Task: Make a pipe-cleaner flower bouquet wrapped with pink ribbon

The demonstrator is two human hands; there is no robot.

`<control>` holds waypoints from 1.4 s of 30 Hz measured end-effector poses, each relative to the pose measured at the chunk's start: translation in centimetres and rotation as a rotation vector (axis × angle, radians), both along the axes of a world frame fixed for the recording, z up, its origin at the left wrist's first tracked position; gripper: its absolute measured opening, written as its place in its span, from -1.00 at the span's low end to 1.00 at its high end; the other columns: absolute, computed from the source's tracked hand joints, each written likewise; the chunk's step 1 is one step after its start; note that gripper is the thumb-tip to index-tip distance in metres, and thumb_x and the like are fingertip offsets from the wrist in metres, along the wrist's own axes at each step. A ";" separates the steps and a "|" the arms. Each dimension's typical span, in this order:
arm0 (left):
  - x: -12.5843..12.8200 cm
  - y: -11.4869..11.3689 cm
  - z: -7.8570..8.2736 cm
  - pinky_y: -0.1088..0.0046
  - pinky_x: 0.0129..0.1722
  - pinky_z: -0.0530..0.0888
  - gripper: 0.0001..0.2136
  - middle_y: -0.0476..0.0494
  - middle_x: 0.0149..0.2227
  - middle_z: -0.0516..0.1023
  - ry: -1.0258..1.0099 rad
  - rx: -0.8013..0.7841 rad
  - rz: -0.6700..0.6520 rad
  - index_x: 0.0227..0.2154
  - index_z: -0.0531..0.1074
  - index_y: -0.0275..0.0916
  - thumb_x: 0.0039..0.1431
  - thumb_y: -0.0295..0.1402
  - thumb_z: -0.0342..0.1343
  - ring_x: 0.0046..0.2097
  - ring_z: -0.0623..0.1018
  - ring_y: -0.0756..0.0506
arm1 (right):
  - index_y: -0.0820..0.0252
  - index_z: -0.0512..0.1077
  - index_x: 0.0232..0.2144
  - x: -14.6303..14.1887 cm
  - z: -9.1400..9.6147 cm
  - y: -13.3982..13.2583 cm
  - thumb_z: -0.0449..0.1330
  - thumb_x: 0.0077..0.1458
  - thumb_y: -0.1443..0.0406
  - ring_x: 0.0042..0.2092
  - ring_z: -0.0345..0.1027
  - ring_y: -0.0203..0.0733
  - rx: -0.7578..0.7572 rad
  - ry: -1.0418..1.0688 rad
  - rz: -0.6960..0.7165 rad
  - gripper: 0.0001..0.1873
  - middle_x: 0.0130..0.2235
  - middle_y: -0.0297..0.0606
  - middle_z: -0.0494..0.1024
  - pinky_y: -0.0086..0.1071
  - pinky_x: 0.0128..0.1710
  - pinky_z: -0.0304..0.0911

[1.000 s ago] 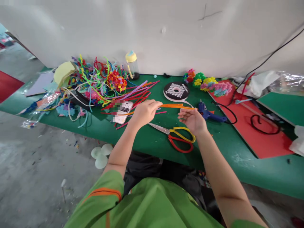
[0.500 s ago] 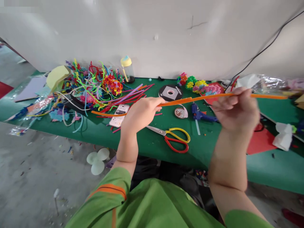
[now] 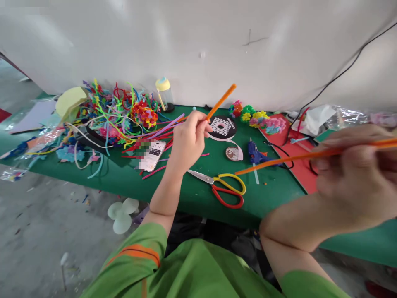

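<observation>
My left hand (image 3: 190,140) is closed in a pinch around an orange pipe cleaner (image 3: 223,99), whose free end slants up and to the right. At the right edge, my right hand (image 3: 356,178), blurred by motion, grips another orange pipe cleaner (image 3: 273,162). One end of that strip reaches left over the scissors' handles, and the other runs out past the frame's edge. The scissors (image 3: 221,184), with yellow and red handles, lie between my two arms. A phone (image 3: 153,155) lies beside my left forearm, with red and purple pipe cleaners (image 3: 166,128) around it.
A tangled pile of coloured pipe cleaners (image 3: 114,111) fills the left. Behind are a yellow-lidded bottle (image 3: 165,93), a black spool (image 3: 222,127) and fuzzy flowers (image 3: 269,123). A blue glue gun (image 3: 256,153) and red sheet (image 3: 291,165) lie right on the green table (image 3: 198,194).
Orange pipe cleaners that spanned both hands are now apart, one in each hand. My right hand has moved right and closer to the camera; the left strip's end has tilted up.
</observation>
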State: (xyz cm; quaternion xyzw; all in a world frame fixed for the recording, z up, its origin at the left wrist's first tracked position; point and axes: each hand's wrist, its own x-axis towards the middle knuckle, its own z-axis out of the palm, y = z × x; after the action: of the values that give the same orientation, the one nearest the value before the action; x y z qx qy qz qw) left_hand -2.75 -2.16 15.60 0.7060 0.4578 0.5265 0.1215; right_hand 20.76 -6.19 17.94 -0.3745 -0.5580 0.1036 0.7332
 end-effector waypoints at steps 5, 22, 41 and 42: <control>2.6 -0.9 -0.2 0.58 -0.36 0.53 -0.83 -0.05 -0.33 0.55 -0.235 -0.070 -0.192 -0.17 0.25 -0.22 0.28 -0.28 -0.14 -0.33 0.57 0.08 | 0.17 0.49 -0.38 -3.7 0.7 -0.7 0.32 -0.16 0.45 -0.60 0.31 -0.38 -0.293 -0.141 0.120 -0.79 -0.56 -0.38 0.49 -0.47 -0.68 0.21; 2.5 -0.3 0.1 0.53 -0.39 0.52 -0.80 -0.09 -0.35 0.50 -0.140 -0.312 -0.332 -0.34 0.34 -0.25 0.16 -0.20 0.05 -0.30 0.54 0.01 | 0.14 0.41 -0.41 -5.1 -1.6 2.2 0.20 0.02 0.27 -0.53 0.35 -0.35 -0.549 -0.399 0.365 -0.94 -0.49 -0.38 0.49 -0.46 -0.55 0.30; 3.3 -0.6 -0.5 0.53 -0.38 0.54 -0.88 -0.08 -0.28 0.50 -0.154 -0.296 -0.301 -0.25 0.30 -0.23 0.15 -0.37 0.06 -0.25 0.53 0.01 | 0.13 0.37 -0.31 -5.3 -1.9 2.5 0.25 -0.04 0.30 -0.48 0.38 -0.33 -0.523 -0.276 0.392 -0.82 -0.44 -0.38 0.47 -0.42 -0.51 0.36; 3.3 -0.6 -0.5 0.53 -0.37 0.54 -0.87 -0.08 -0.27 0.50 -0.157 -0.298 -0.307 -0.24 0.30 -0.23 0.14 -0.39 0.06 -0.24 0.53 0.02 | 0.13 0.37 -0.30 -5.3 -1.9 2.5 0.24 -0.03 0.31 -0.48 0.38 -0.33 -0.519 -0.282 0.398 -0.81 -0.43 -0.37 0.47 -0.42 -0.50 0.37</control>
State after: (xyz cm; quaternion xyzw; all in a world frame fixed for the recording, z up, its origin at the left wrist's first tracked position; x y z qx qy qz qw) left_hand 0.56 -2.76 15.14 0.6986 0.4069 0.4816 0.3382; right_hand 15.43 -3.70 16.03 -0.4429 -0.6708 0.3299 0.4951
